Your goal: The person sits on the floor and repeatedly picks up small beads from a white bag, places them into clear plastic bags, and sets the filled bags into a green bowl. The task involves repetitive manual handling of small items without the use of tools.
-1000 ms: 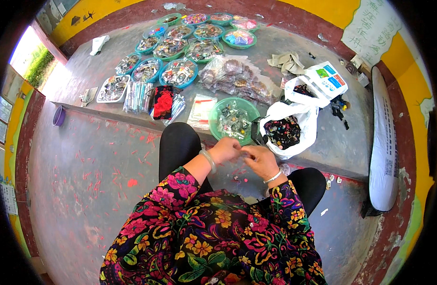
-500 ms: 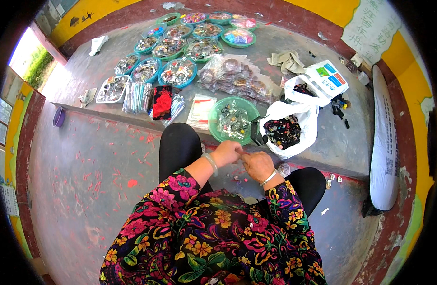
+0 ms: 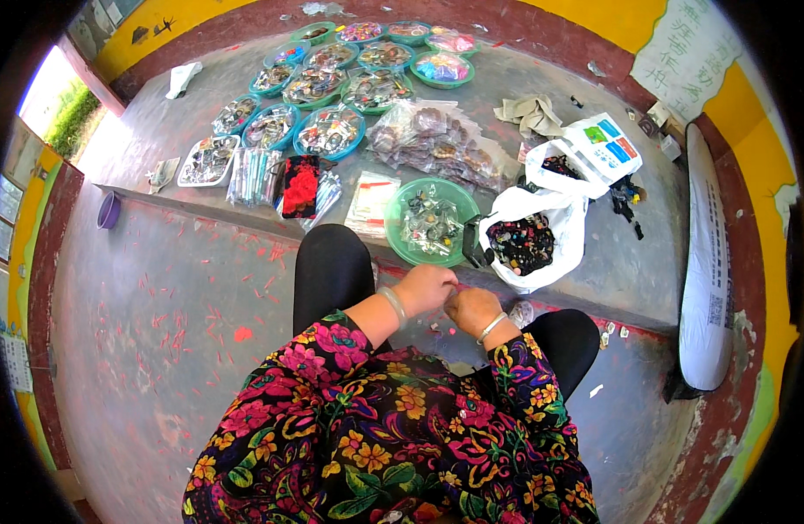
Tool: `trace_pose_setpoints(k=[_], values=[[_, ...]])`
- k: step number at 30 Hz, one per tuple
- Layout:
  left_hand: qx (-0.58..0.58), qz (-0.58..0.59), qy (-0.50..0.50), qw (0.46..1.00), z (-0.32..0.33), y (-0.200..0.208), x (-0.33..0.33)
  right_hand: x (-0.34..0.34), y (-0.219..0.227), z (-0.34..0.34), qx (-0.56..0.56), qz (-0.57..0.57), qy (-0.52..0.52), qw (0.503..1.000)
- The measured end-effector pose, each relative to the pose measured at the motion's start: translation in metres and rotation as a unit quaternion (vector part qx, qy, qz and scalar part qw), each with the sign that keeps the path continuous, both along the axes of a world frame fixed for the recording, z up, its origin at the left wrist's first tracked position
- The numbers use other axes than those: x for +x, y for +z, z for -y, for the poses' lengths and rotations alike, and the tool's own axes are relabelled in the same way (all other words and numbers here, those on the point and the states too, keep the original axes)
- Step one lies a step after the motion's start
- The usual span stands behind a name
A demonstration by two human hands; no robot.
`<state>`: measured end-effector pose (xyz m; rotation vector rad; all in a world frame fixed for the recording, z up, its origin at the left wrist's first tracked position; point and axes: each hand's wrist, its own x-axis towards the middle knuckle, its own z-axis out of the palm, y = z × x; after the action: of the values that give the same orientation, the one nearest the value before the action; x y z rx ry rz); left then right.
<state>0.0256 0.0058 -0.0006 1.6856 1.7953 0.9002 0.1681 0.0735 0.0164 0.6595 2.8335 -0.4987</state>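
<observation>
My left hand [image 3: 426, 289] and my right hand [image 3: 474, 309] meet in front of my lap with fingers curled and pinched close together. Whatever sits between the fingertips is too small to make out. Just beyond them, on the raised ledge, stands a green plastic basin [image 3: 431, 222] holding small clear packets with dark items. Right of it, a white plastic bag [image 3: 555, 266] gapes wide, full of black pieces with coloured bits. Left of the basin lies a stack of clear flat bags with red strips [image 3: 371, 203].
Several basins [image 3: 329, 132] of packaged trinkets fill the ledge farther back. A heap of clear bags with brown items [image 3: 437, 140] lies nearer. Behind the open bag is another white bag [image 3: 598, 153]. A long wrapped roll [image 3: 706, 262] leans at right; a purple bucket [image 3: 109, 211] stands left.
Both hands have shifted slightly downward, and the left hand has turned so its knuckles are more curled. The fingertips remain close together. The basins and bags have not moved.
</observation>
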Motion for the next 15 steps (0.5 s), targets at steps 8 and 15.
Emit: trace_pose_setpoints(k=[8, 15], values=[[-0.112, 0.379, 0.026, 0.918, -0.001, 0.027, -0.015, 0.004, 0.026, -0.026, -0.478, -0.172, -0.287, 0.812], [-0.230, 0.294, 0.034, 0.927, -0.002, 0.040, -0.016, 0.007, 0.027, -0.026, -0.484, -0.184, -0.268, 0.812]])
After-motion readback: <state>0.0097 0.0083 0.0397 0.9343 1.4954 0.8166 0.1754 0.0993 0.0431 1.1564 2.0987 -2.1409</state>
